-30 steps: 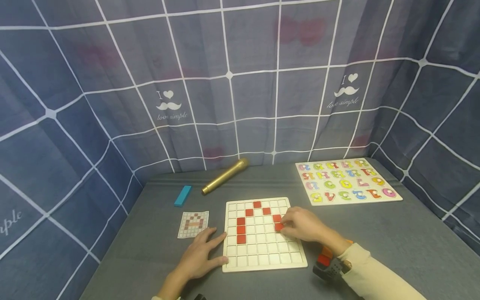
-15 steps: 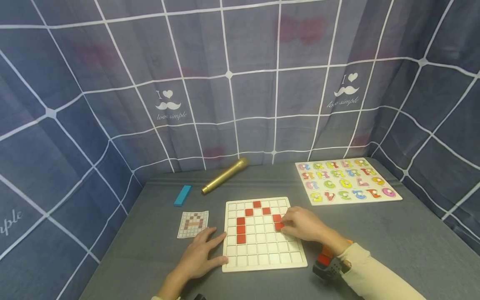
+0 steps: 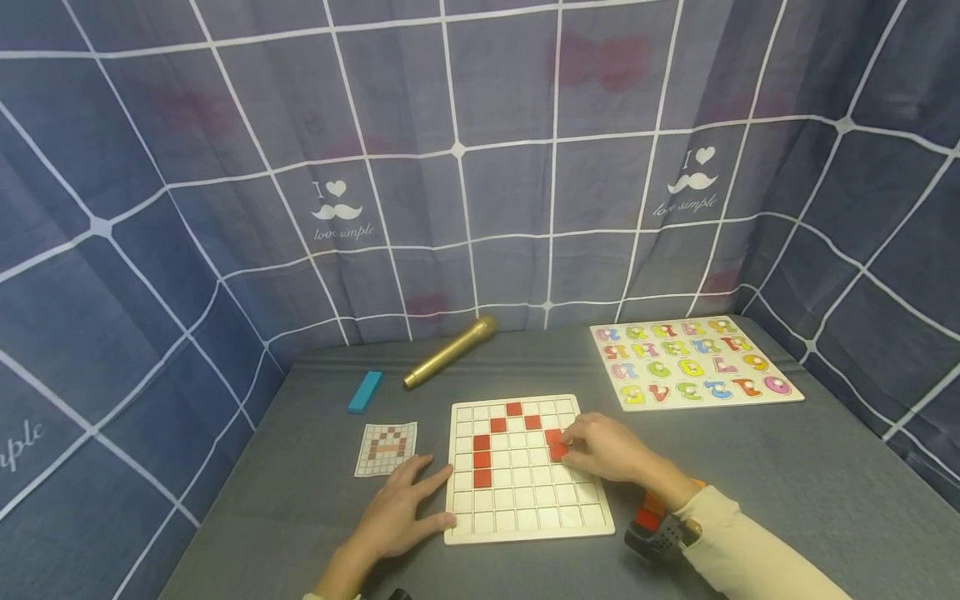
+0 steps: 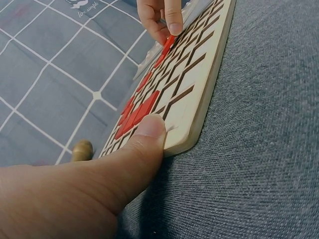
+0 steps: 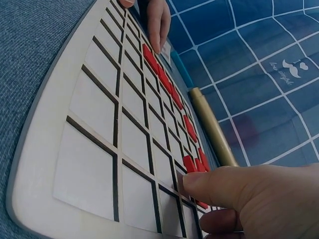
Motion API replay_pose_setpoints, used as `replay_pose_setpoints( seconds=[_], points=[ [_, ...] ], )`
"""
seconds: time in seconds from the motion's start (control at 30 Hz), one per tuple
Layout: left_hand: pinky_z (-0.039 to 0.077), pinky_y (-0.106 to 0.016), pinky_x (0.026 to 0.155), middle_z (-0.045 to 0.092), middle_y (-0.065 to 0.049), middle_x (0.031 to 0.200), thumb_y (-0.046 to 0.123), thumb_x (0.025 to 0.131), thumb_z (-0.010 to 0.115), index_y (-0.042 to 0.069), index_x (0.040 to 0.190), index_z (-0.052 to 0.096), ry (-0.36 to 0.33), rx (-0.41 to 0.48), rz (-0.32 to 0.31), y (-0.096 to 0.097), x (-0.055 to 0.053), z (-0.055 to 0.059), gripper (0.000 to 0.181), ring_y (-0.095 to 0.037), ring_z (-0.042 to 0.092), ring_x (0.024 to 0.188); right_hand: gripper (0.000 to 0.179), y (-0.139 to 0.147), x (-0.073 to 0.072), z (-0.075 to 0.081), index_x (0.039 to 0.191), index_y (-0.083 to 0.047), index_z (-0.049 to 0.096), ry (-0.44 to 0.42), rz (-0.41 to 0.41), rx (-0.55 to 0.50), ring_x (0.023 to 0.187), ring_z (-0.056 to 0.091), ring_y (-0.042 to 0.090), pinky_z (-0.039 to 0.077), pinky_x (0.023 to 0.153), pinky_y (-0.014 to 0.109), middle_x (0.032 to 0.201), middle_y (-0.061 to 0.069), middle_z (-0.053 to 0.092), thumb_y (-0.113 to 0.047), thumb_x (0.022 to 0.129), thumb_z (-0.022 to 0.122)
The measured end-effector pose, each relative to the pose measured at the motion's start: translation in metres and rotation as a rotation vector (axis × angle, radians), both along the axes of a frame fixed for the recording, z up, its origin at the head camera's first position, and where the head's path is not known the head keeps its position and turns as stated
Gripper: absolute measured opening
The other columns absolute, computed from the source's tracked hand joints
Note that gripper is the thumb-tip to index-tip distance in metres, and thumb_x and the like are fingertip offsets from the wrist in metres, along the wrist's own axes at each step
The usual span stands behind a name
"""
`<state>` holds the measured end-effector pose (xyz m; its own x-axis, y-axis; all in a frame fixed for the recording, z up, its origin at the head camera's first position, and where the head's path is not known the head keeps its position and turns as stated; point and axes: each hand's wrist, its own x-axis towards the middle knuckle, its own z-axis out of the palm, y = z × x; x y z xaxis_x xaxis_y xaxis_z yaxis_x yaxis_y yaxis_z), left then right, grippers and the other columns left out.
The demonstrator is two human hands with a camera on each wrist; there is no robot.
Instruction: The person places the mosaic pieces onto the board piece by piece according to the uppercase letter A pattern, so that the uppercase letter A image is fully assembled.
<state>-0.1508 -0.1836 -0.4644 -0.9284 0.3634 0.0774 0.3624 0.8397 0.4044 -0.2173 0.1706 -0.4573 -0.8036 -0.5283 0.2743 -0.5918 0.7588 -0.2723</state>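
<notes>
A wooden grid board (image 3: 525,521) lies on the table with several red square tiles (image 3: 482,460) set in its cells. My right hand (image 3: 607,448) is over the board's right side, pinching a red tile (image 3: 557,452) between thumb and fingers. In the right wrist view, a red tile (image 5: 189,163) stands slightly raised by the thumb. At the board's left edge, my left hand (image 3: 397,512) rests with fingers spread. Its thumb (image 4: 149,127) lies on the board's corner in the left wrist view. A small pattern card (image 3: 386,450) with a printed grid sits just beyond the left fingers.
Orange and red pieces (image 3: 651,510) lie partly hidden under the right wrist. Behind the board are a blue block (image 3: 366,392) and a gold microphone-shaped stick (image 3: 450,352). A number puzzle board (image 3: 697,364) lies at the back right. A checked curtain (image 3: 495,200) surrounds the table.
The right fingers have shifted only very slightly at the red tiles on the board's right side. My left hand and the board have stayed in place.
</notes>
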Motion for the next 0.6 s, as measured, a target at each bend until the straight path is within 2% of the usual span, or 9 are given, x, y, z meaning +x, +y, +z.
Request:
replay_pose_setpoints(
  seconds=[0.2,0.6],
  points=[
    [0.039,-0.067,0.104,0.044,-0.019,0.149,0.062,0.081,0.068,0.023,0.143,0.054,0.004,0.004,-0.004,0.0001,0.0002,0.0,0.074,-0.044,0.037,0.14,0.018,-0.0006,-0.0005,-0.0007,0.096,-0.015,0.076,0.003,-0.012,-0.002,0.088,0.062,0.015,0.051,0.077,0.033,0.09,-0.005,0.069,-0.025,0.08,0.077],
    [0.039,-0.067,0.104,0.044,-0.019,0.149,0.06,0.081,0.07,0.022,0.142,0.054,0.003,0.007,-0.007,0.0006,0.0003,0.0015,0.074,-0.044,0.037,0.14,0.019,-0.0016,-0.0009,-0.0016,0.096,-0.015,0.076,0.015,-0.013,-0.002,0.093,0.064,0.02,0.052,0.082,0.037,0.095,-0.002,0.072,-0.025,0.08,0.077]
  ],
)
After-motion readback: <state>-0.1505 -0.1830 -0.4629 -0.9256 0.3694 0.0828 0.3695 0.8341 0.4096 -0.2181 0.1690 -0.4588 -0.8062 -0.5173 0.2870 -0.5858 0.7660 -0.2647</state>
